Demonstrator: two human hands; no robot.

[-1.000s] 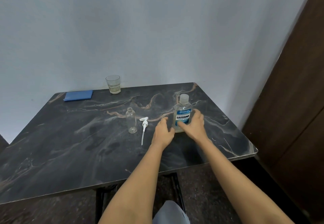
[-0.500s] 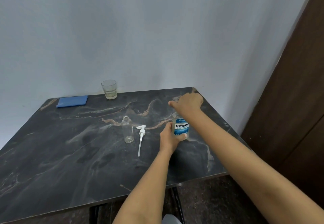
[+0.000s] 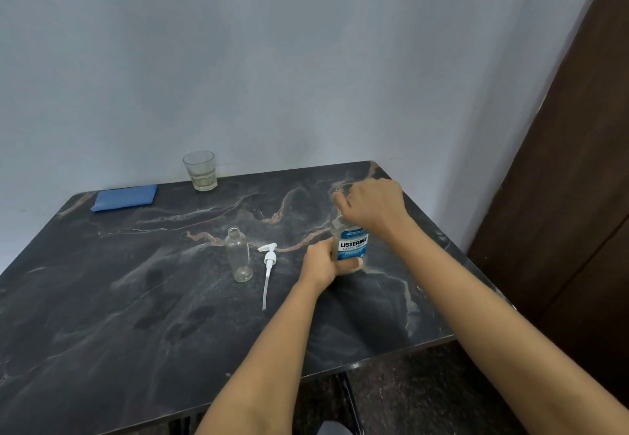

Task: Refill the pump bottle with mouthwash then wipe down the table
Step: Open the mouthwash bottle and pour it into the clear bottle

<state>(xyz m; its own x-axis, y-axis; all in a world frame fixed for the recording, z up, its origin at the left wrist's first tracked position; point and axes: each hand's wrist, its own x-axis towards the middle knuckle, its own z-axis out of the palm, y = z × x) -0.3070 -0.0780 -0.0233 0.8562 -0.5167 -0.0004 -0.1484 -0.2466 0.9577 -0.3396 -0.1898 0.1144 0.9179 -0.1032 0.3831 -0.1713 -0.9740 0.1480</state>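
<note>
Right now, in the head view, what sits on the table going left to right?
Cloth → glass → empty bottle → pump → mouthwash.

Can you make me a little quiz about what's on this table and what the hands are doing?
1. True or false: the white plastic pump head lies on the dark marble table beside the small empty clear bottle.
2. The left hand grips the blue-labelled clear mouthwash bottle. The right hand grips: A) its top B) the pump head.
3. Fill in: the folded cloth is ____.
Key: 1 true; 2 A; 3 blue.
</note>
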